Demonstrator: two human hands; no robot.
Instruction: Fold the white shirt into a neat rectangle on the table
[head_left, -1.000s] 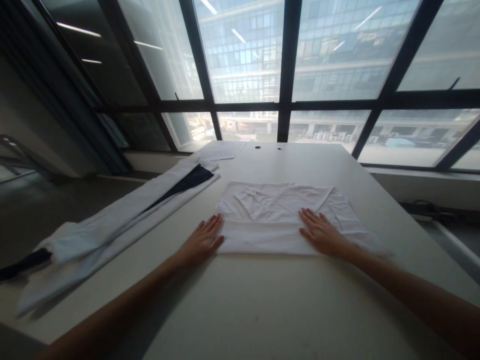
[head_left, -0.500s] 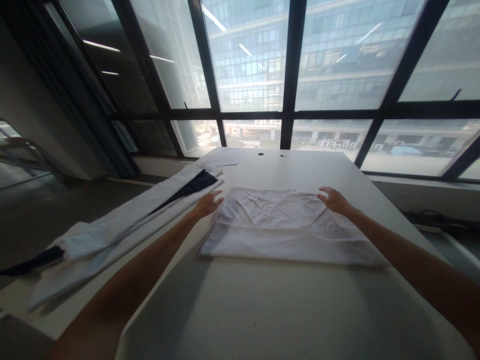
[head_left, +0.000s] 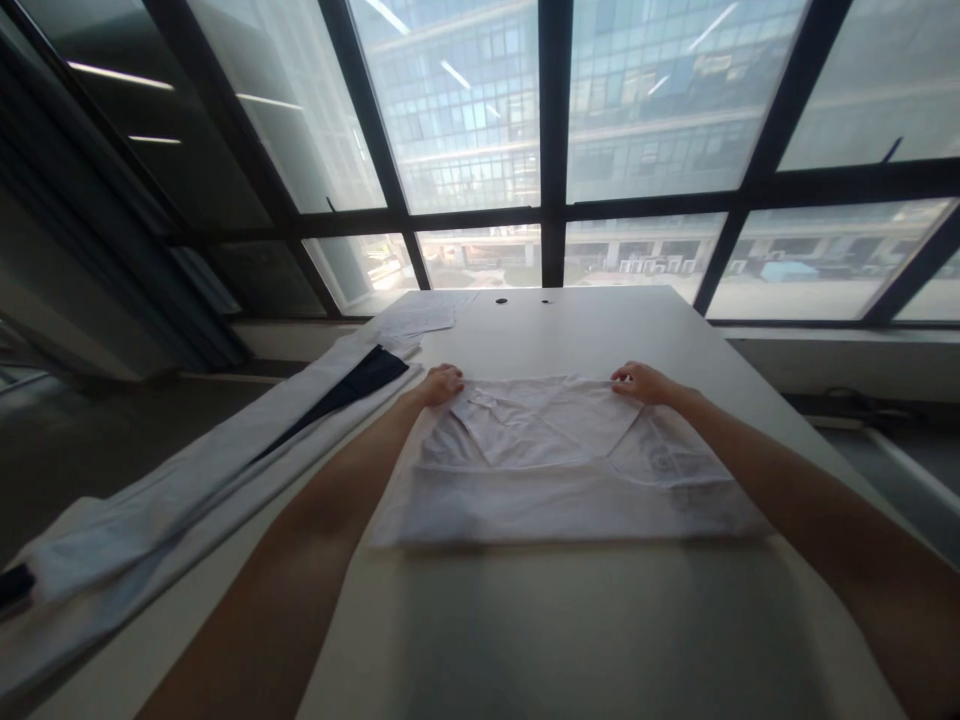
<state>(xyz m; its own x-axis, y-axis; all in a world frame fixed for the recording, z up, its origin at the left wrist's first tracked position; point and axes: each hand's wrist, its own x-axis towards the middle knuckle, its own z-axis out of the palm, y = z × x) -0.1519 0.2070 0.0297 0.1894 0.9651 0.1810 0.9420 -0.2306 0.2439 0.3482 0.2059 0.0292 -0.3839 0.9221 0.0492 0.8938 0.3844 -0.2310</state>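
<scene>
A folded white shirt lies flat in the middle of the white table. My left hand is closed in a pinch on the shirt's far left corner. At the far right corner my right hand is closed on the cloth in the same way. Both arms reach out along the two sides of the shirt.
A long pale blue garment with a dark navy part stretches along the table's left edge. Sheets of paper lie at the far left, near two cable holes. Large windows stand behind the table.
Both hands left the shirt's near edge, where they lay flat, reached over it to the far edge, and closed on its far corners.
</scene>
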